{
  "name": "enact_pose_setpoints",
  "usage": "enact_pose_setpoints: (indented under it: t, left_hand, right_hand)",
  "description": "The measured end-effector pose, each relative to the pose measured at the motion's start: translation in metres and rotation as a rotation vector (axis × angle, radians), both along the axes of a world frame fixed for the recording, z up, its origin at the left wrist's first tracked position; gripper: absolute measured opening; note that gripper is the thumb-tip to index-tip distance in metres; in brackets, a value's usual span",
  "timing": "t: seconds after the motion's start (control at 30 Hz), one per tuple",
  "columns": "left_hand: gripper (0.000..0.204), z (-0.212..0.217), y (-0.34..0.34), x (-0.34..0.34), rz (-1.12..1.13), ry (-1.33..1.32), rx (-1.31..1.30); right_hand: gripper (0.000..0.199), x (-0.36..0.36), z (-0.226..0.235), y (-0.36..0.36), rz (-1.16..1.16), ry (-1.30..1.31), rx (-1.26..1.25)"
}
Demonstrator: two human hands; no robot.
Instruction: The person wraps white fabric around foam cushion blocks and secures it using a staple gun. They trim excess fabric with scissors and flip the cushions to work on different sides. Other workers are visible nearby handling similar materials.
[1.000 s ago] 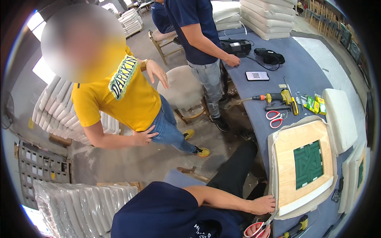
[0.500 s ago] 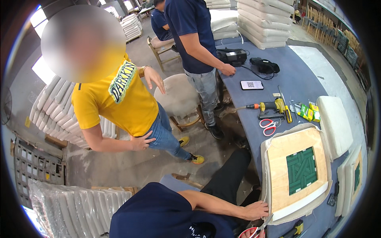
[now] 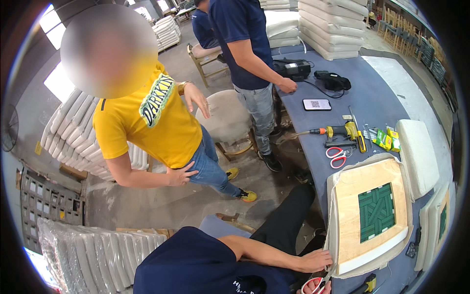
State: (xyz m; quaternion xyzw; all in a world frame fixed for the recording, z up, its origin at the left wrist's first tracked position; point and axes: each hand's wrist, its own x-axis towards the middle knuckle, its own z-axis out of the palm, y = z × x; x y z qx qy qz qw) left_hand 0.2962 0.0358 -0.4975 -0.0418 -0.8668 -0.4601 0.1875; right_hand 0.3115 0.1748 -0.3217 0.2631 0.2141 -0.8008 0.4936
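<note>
grey concrete floor (image 3: pixel 161 206), dusty. bright windows (image 3: pixel 54 19) upper left, daylight coming in. stacks of white wrapped cushions (image 3: pixel 73 132) against left wall, more stacked at top (image 3: pixel 333 24). long blue-grey worktable (image 3: pixel 377 98) on right. beige upholstered wooden chair (image 3: pixel 223 117) mid-floor. wooden chair frames (image 3: pixel 416 39) far right.

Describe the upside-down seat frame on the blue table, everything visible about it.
The seat frame lies flat, underside up, on the blue table. It is a squarish pale wooden board with a square middle opening filled by woven green webbing. Off-white fabric wraps out around its edges, loose and wrinkled along the left and bottom. A hand rests on the fabric at the lower left corner. Red-handled scissors lie just beyond its far corner, apart from it.
</note>
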Motion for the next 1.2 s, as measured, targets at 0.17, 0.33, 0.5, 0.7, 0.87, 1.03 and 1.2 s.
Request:
enact_pose_setpoints:
  t: [0.17, 0.33, 0.5, 0.7, 0.87, 1.03, 1.2]
  left_hand:
    - [0.019, -0.003, 0.008, -0.010, -0.014, -0.035, -0.083]
    - [0.014, -0.007, 0.002, -0.005, -0.091, -0.053, -0.116]
    - [0.015, 0.016, -0.012, 0.001, -0.152, -0.126, -0.094]
    - [0.015, 0.031, -0.023, -0.003, -0.146, -0.198, -0.221]
    - [0.015, 0.016, -0.029, 0.000, -0.133, -0.038, -0.086]
    - [0.018, 0.019, -0.028, 0.007, -0.156, -0.027, -0.070]
    - [0.023, 0.019, -0.031, 0.009, -0.138, -0.016, -0.062]
  right_hand:
    - [0.028, 0.002, -0.010, -0.001, -0.005, -0.018, -0.075]
    - [0.026, 0.008, 0.000, -0.005, -0.041, -0.015, -0.068]
    - [0.032, 0.013, -0.006, -0.002, -0.089, -0.066, -0.020]
    - [0.041, 0.013, 0.001, 0.002, -0.075, 0.039, 0.212]
    - [0.056, 0.009, -0.006, 0.023, 0.103, -0.015, 0.221]
    - [0.056, 0.017, -0.014, 0.026, 0.107, -0.070, 0.210]
    - [0.056, 0.009, -0.023, 0.021, 0.138, -0.092, 0.217]
